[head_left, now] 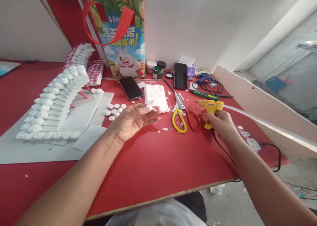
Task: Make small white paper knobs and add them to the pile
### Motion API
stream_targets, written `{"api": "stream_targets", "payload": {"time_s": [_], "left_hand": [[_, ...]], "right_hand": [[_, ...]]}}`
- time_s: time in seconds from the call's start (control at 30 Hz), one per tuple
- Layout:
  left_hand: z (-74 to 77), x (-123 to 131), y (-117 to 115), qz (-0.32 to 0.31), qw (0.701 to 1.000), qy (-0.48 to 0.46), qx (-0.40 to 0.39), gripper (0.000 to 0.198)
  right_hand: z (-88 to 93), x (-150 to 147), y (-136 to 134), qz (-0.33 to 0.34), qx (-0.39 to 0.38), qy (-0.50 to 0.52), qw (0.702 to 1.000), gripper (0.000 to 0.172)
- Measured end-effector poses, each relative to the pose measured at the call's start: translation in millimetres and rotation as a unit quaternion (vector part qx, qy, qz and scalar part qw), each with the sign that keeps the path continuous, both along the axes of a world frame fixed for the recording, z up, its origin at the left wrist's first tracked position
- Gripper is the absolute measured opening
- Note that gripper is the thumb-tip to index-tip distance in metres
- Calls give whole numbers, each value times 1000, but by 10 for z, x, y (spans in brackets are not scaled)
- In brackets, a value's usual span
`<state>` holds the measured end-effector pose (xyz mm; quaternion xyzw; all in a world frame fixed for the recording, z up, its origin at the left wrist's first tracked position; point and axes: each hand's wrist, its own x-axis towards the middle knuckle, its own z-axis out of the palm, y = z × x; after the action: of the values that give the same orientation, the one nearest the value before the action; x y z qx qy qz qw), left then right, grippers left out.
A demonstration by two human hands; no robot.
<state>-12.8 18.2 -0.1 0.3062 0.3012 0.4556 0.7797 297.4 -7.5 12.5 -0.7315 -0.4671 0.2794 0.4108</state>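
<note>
My left hand [131, 119], palm up over the red table, pinches a small white piece [149, 108] between thumb and fingers. In my right hand [223, 122] is a yellow glue gun [210, 106], its nozzle pointing left and a long clear glue stick [267, 118] running out of its back. Between the hands lie scissors [181, 106] with one yellow and one red handle. A stack of white paper [155, 95] sits just beyond my left fingers. Several white rosettes [117, 114] lie left of that hand, near a stepped white structure [59, 102] edged with similar rosettes.
Two phones [130, 87] [180, 76], paint jars [157, 72], a green tool [205, 94] and a blue-handled item with cable [206, 79] lie toward the back. Behind stands a colourful bag [126, 51]. White scraps dot the red table [148, 166]; a low panel [260, 104] edges the right.
</note>
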Motion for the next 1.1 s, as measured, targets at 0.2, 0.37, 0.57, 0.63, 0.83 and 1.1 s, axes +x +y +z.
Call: {"api": "stream_targets", "payload": {"time_s": [0.2, 0.37, 0.57, 0.63, 0.83, 1.1], "left_hand": [[-31, -22, 38, 10, 1000, 1, -6, 18], [-15, -43, 82, 80, 995, 58, 25, 32], [-82, -38, 128, 129, 991, 42, 3, 40], [-104, -34, 136, 129, 991, 39, -7, 40], [-79, -10, 118, 123, 990, 60, -17, 39], [-61, 23, 94, 118, 990, 73, -4, 38]], "right_hand": [[428, -382, -211, 37, 91, 169, 981, 11], [546, -731, -164, 162, 95, 232, 954, 14], [135, -912, -93, 259, 70, 314, 911, 38], [35, -933, -103, 287, 75, 300, 907, 39], [-31, -973, -118, 322, 76, 251, 910, 43], [-18, -973, -122, 331, 85, 198, 918, 41]]}}
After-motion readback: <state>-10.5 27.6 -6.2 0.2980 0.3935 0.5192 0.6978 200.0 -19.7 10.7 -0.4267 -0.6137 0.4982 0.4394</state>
